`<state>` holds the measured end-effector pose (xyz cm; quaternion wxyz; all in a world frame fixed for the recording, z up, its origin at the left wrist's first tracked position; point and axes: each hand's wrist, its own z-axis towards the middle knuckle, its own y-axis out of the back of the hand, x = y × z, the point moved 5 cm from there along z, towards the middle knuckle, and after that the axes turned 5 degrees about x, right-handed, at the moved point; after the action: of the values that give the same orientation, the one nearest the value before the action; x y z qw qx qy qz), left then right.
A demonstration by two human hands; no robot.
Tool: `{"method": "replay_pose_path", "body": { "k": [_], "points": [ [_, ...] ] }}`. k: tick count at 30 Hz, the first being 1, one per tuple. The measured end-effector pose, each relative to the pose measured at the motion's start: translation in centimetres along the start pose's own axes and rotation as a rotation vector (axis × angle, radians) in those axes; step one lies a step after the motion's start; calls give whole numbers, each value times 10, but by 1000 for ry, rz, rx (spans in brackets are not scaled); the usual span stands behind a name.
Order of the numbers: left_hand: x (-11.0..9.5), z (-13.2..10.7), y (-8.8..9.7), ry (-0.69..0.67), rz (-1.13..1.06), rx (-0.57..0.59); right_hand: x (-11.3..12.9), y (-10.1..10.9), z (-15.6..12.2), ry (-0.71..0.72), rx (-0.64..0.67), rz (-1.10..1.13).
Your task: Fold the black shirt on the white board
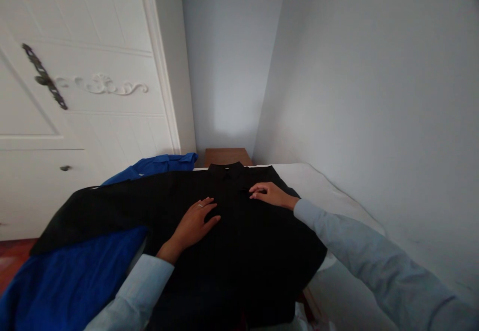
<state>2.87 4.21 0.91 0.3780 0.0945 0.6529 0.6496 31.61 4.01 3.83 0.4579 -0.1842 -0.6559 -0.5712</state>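
Note:
A black collared shirt (232, 251) lies spread out in front of me, its collar pointing away and one sleeve stretched to the left. My left hand (194, 221), with a ring on one finger, rests flat on the shirt's chest, fingers apart. Over on the other side of the chest, my right hand (267, 193) has its fingertips pinched together on a bit of the black cloth. Under the black sleeve lies a blue garment (82, 281), which shows again behind the shoulder.
The shirt lies on a white-covered surface (322, 186) against the grey wall (374, 96). A white wardrobe (112, 31) with dark metal handles stands at the left. Behind the collar is a brown wooden piece of furniture (226, 156).

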Motion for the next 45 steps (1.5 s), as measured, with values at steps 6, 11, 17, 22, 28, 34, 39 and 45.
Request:
{"method": "replay_pose_path", "body": {
  "k": [6,11,17,22,28,34,39,45],
  "points": [
    [1,0,0,-1,-2,-17,-8,15,6,-27,-194,-314],
    [2,0,-1,-24,-25,-50,-38,53,6,-230,-394,-663],
    [2,-1,0,-4,-47,-43,-79,61,-2,-381,-247,-748],
    [1,0,1,-10,-52,-43,-88,58,-5,-414,-177,-779],
    [3,0,1,4,-63,-45,-58,42,0,-195,-194,-834],
    [2,1,2,21,-69,-29,-10,15,26,98,6,-890],
    [2,1,3,22,-76,-26,0,17,50,60,144,-881],
    [-1,2,6,23,-89,-27,2,22,63,12,60,-875]
  ]
}}
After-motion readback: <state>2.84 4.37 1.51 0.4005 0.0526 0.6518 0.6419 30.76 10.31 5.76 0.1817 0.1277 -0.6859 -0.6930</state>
